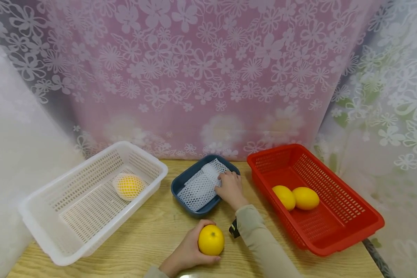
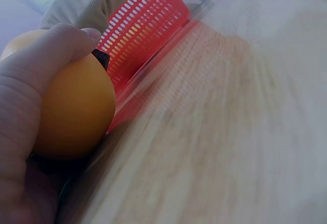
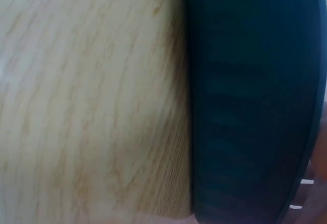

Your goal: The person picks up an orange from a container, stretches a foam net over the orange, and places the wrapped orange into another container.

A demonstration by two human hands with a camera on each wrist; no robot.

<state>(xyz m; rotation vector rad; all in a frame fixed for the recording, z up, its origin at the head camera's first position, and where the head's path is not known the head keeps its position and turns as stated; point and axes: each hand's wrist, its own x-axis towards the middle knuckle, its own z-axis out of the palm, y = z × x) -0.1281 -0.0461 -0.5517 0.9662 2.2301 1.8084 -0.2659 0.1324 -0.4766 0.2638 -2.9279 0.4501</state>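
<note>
Near the table's front, my left hand (image 1: 191, 247) grips a round yellow-orange fruit, an orange (image 1: 211, 240), fingers and thumb curled round its sides. The left wrist view shows the thumb (image 2: 56, 50) across the same orange (image 2: 76, 106). My right hand (image 1: 232, 189) reaches over the right rim of a dark blue basin (image 1: 198, 212). Its fingertips are at the white foam net sleeves (image 1: 199, 187) lying inside; whether they pinch one is hidden. The right wrist view holds mostly the basin's outer wall (image 3: 250, 101).
At left stands a white basket (image 1: 100, 235) with one net-covered orange (image 1: 130, 187) in it. A red basket (image 1: 333, 243) at right holds two bare yellow fruits (image 1: 305, 198). Both stand on the wooden table (image 1: 153, 227), with a floral pink curtain (image 1: 194, 77) behind.
</note>
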